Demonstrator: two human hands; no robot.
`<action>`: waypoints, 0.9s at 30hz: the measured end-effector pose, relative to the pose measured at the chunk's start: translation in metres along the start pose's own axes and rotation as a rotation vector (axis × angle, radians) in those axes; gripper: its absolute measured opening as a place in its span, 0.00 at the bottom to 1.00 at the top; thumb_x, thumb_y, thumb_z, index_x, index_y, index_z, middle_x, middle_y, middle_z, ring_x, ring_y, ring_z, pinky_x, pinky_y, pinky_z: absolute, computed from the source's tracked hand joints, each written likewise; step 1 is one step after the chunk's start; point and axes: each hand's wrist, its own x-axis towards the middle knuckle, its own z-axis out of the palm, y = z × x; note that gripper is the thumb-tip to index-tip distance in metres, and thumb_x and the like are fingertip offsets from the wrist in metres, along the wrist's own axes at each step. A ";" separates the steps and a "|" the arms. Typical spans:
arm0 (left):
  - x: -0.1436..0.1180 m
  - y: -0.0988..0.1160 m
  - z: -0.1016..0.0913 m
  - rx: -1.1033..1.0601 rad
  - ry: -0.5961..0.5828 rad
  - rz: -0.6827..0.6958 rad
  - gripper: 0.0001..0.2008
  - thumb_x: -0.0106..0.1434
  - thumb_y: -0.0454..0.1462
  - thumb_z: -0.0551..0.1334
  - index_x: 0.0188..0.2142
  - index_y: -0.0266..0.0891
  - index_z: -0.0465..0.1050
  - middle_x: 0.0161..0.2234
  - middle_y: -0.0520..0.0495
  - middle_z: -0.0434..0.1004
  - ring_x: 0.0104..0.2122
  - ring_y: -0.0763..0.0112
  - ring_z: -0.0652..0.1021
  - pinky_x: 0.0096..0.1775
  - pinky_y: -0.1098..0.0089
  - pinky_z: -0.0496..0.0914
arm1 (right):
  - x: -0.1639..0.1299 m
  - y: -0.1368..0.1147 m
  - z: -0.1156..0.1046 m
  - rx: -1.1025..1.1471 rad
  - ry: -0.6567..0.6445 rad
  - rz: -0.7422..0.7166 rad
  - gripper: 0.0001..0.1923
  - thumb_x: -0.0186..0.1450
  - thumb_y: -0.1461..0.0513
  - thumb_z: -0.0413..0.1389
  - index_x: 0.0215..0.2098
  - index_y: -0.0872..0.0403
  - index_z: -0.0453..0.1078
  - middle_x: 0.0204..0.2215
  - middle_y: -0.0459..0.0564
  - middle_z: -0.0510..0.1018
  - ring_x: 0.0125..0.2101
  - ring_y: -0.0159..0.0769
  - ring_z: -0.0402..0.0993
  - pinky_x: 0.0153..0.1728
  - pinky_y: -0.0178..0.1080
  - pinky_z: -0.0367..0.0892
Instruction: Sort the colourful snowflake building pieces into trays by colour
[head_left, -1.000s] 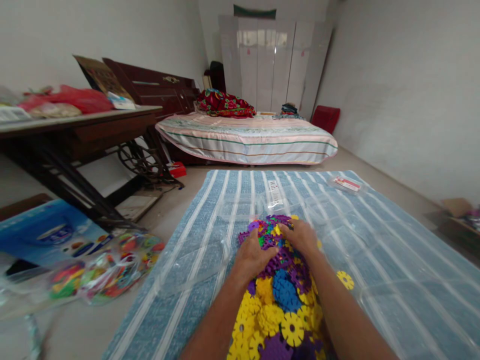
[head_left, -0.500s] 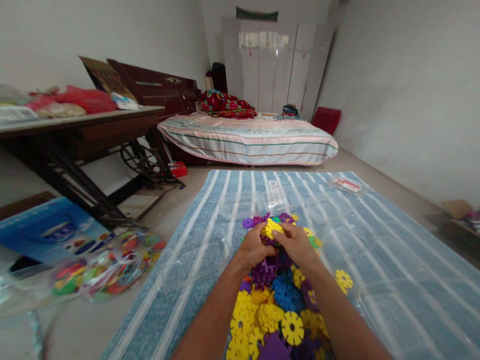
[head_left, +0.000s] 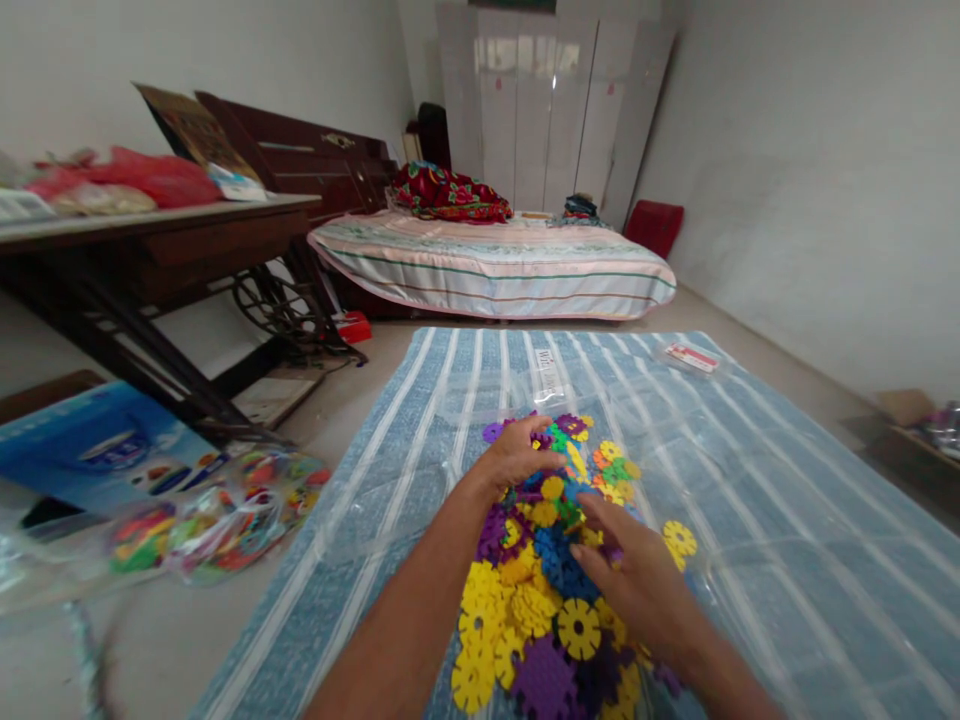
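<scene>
A loose pile of plastic snowflake discs, notched round the edge, lies on the striped cloth in front of me. My left hand [head_left: 519, 452] is over the far part of the pile, thumb and fingers apart, close to green discs [head_left: 559, 437] and a tilted yellow disc [head_left: 575, 458]. My right hand [head_left: 630, 550] hovers at the pile's right side, fingers spread beside the blue discs [head_left: 562, 568]. I see nothing held in either hand. Nearer me are yellow discs [head_left: 480, 623] and a large purple disc [head_left: 545, 680].
Clear plastic packaging [head_left: 382, 510] lies about the blue striped cloth [head_left: 360, 570]. A small clear box [head_left: 691, 358] sits at the far right corner. Bags of colourful pieces [head_left: 232, 525] rest on the floor at left, below a sewing-machine table [head_left: 165, 225]. A bed [head_left: 487, 270] stands beyond.
My hands were together around a yellow disc and purple pieces; now they are apart. The right has drawn back toward me and right. The yellow disc is no longer between them.
</scene>
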 end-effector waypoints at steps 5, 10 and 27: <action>-0.025 0.001 -0.010 0.308 0.063 0.090 0.38 0.45 0.40 0.68 0.56 0.34 0.64 0.55 0.39 0.69 0.55 0.54 0.68 0.57 0.57 0.60 | -0.056 0.039 0.000 -0.358 -0.081 -0.162 0.37 0.49 0.63 0.60 0.58 0.46 0.63 0.59 0.52 0.64 0.57 0.52 0.60 0.56 0.52 0.60; -0.096 0.000 -0.011 0.585 0.019 -0.014 0.42 0.48 0.42 0.65 0.61 0.32 0.56 0.65 0.32 0.49 0.64 0.51 0.53 0.61 0.53 0.52 | -0.069 0.058 0.003 -0.459 -0.030 -0.131 0.49 0.44 0.64 0.62 0.63 0.45 0.52 0.64 0.54 0.52 0.62 0.59 0.49 0.56 0.59 0.56; -0.162 -0.056 0.059 0.473 0.330 -0.084 0.45 0.44 0.30 0.60 0.64 0.36 0.49 0.67 0.39 0.40 0.65 0.53 0.51 0.62 0.55 0.53 | 0.010 0.028 -0.008 -0.122 -0.108 0.004 0.51 0.47 0.58 0.64 0.65 0.50 0.46 0.60 0.55 0.59 0.60 0.48 0.54 0.59 0.52 0.52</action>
